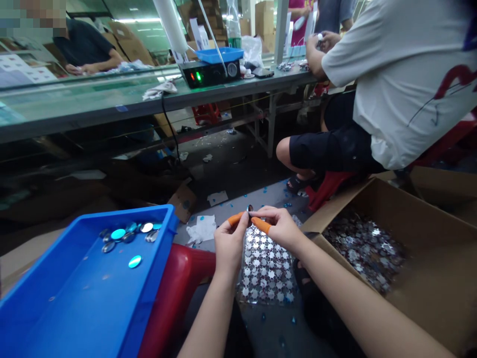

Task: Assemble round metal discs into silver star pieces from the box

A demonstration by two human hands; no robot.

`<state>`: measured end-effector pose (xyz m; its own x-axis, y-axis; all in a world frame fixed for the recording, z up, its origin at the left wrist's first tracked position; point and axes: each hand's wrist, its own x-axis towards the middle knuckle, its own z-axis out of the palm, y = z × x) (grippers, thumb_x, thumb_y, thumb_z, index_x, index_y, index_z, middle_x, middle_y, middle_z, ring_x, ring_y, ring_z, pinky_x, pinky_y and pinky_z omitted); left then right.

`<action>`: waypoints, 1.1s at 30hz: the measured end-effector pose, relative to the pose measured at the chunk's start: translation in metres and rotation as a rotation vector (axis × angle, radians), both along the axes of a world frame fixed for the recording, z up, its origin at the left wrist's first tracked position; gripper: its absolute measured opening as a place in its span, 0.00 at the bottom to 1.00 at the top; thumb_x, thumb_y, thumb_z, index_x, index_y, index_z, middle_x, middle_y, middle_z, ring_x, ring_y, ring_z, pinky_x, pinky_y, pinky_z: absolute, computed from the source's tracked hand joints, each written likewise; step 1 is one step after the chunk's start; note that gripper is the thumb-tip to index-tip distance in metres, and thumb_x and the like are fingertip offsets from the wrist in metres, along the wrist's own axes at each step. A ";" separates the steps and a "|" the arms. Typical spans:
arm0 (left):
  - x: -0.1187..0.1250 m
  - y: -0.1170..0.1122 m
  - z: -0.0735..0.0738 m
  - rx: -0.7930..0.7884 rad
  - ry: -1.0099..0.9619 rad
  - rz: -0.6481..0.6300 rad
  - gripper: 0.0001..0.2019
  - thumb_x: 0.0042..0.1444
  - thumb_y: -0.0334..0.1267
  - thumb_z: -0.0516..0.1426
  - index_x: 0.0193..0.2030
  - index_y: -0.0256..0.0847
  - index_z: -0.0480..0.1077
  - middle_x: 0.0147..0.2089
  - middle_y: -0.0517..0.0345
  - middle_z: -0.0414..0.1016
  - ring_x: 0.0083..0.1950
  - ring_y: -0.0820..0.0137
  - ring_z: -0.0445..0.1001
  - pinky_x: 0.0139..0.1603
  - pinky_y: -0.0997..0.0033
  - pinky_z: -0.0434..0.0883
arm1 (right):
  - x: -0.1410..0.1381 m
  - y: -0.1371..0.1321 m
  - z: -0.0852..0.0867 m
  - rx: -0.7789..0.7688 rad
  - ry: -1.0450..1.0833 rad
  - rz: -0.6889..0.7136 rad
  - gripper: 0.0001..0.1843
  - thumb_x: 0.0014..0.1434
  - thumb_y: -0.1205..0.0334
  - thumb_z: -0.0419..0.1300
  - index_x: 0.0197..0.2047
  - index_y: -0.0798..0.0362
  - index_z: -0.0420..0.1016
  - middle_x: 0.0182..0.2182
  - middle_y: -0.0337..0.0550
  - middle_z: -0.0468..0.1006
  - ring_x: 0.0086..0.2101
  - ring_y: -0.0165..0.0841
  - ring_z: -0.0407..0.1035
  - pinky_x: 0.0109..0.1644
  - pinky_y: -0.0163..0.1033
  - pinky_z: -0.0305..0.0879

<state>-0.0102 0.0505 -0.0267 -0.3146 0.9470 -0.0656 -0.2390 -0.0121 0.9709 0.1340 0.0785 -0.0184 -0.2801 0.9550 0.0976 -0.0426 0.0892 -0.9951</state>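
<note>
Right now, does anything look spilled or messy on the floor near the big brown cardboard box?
Yes. Small blue bits lie scattered over the grey concrete floor, and crumpled white tissue sits near a silver sheet with star-shaped holes. They look dropped, not put away.

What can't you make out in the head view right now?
- Small disc between the left hand and right hand: fingertips hide most of it; which hand holds it is unclear.
- Shiny sheet: hands and forearm hide its upper part.
- Co-worker's hands: what they hold is too small to tell.
- Cardboard box: frame edge cuts off its right side.
</note>
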 end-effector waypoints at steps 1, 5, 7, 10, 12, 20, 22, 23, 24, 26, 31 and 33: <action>0.001 0.001 -0.002 -0.003 -0.026 0.008 0.19 0.50 0.47 0.70 0.43 0.34 0.80 0.43 0.47 0.82 0.48 0.59 0.79 0.56 0.57 0.75 | 0.000 0.000 0.001 0.016 -0.027 -0.004 0.14 0.56 0.58 0.67 0.45 0.50 0.86 0.38 0.45 0.78 0.29 0.28 0.63 0.30 0.35 0.57; 0.003 0.001 -0.004 -0.015 -0.035 0.040 0.18 0.49 0.46 0.70 0.41 0.34 0.80 0.41 0.48 0.82 0.45 0.61 0.79 0.53 0.60 0.75 | 0.000 -0.001 0.006 0.053 -0.085 -0.020 0.13 0.56 0.59 0.66 0.44 0.51 0.86 0.36 0.44 0.77 0.24 0.24 0.56 0.25 0.34 0.50; 0.003 0.000 -0.001 -0.012 0.038 0.053 0.17 0.49 0.46 0.70 0.40 0.34 0.80 0.39 0.49 0.82 0.44 0.62 0.79 0.51 0.62 0.75 | 0.000 -0.002 0.008 0.058 -0.093 -0.027 0.12 0.56 0.60 0.66 0.43 0.51 0.86 0.36 0.44 0.77 0.23 0.24 0.56 0.25 0.34 0.50; 0.003 -0.004 0.003 -0.014 0.151 0.064 0.16 0.50 0.45 0.69 0.39 0.34 0.80 0.36 0.50 0.81 0.41 0.62 0.79 0.47 0.64 0.76 | 0.000 -0.004 0.009 0.057 -0.097 -0.033 0.12 0.55 0.60 0.66 0.42 0.52 0.86 0.35 0.44 0.77 0.23 0.24 0.55 0.24 0.34 0.49; 0.004 -0.005 0.004 -0.023 0.183 0.073 0.15 0.51 0.45 0.68 0.39 0.34 0.80 0.36 0.50 0.81 0.40 0.63 0.79 0.45 0.65 0.76 | -0.001 -0.005 0.010 0.047 -0.091 -0.034 0.12 0.54 0.60 0.67 0.41 0.52 0.86 0.35 0.45 0.77 0.23 0.24 0.55 0.25 0.34 0.49; 0.005 -0.004 0.002 0.099 0.455 0.134 0.10 0.56 0.43 0.64 0.38 0.37 0.77 0.36 0.53 0.78 0.36 0.66 0.76 0.40 0.67 0.73 | -0.004 -0.004 0.011 -0.005 -0.118 -0.086 0.11 0.52 0.60 0.67 0.38 0.54 0.86 0.34 0.45 0.79 0.23 0.25 0.55 0.26 0.34 0.50; 0.002 -0.004 0.005 0.199 0.654 0.151 0.07 0.58 0.40 0.63 0.37 0.38 0.77 0.35 0.55 0.76 0.35 0.68 0.74 0.39 0.68 0.71 | -0.005 -0.003 0.012 -0.050 -0.122 -0.108 0.13 0.50 0.59 0.68 0.38 0.55 0.85 0.35 0.45 0.79 0.23 0.25 0.55 0.26 0.34 0.51; 0.001 -0.003 0.006 0.254 0.744 0.152 0.06 0.59 0.39 0.62 0.37 0.39 0.76 0.34 0.56 0.75 0.35 0.68 0.72 0.39 0.69 0.70 | -0.004 -0.002 0.012 -0.076 -0.119 -0.116 0.14 0.48 0.59 0.69 0.38 0.55 0.85 0.35 0.45 0.80 0.23 0.25 0.55 0.25 0.34 0.51; 0.000 -0.003 0.007 0.307 0.819 0.144 0.05 0.59 0.37 0.62 0.37 0.39 0.76 0.34 0.56 0.74 0.35 0.69 0.72 0.38 0.69 0.70 | -0.004 -0.002 0.012 -0.102 -0.115 -0.120 0.15 0.48 0.59 0.69 0.39 0.56 0.85 0.34 0.45 0.80 0.23 0.24 0.55 0.25 0.34 0.51; -0.002 -0.003 0.008 0.400 0.923 0.120 0.04 0.60 0.35 0.60 0.37 0.39 0.76 0.33 0.56 0.73 0.35 0.68 0.71 0.39 0.69 0.69 | -0.003 -0.001 0.012 -0.146 -0.112 -0.127 0.17 0.46 0.58 0.70 0.40 0.57 0.84 0.31 0.44 0.78 0.22 0.24 0.54 0.24 0.33 0.50; -0.002 -0.003 0.005 0.479 1.024 0.069 0.04 0.62 0.34 0.59 0.39 0.39 0.75 0.35 0.54 0.73 0.36 0.67 0.71 0.40 0.68 0.69 | -0.001 0.000 0.009 -0.168 -0.121 -0.139 0.15 0.48 0.57 0.68 0.37 0.57 0.81 0.21 0.38 0.71 0.20 0.25 0.52 0.22 0.33 0.46; -0.002 -0.002 0.003 0.474 1.036 0.062 0.04 0.62 0.34 0.58 0.40 0.39 0.75 0.36 0.53 0.73 0.37 0.66 0.71 0.41 0.68 0.69 | -0.001 -0.001 0.008 -0.154 -0.128 -0.130 0.13 0.49 0.56 0.67 0.36 0.56 0.80 0.20 0.37 0.68 0.20 0.25 0.52 0.21 0.33 0.45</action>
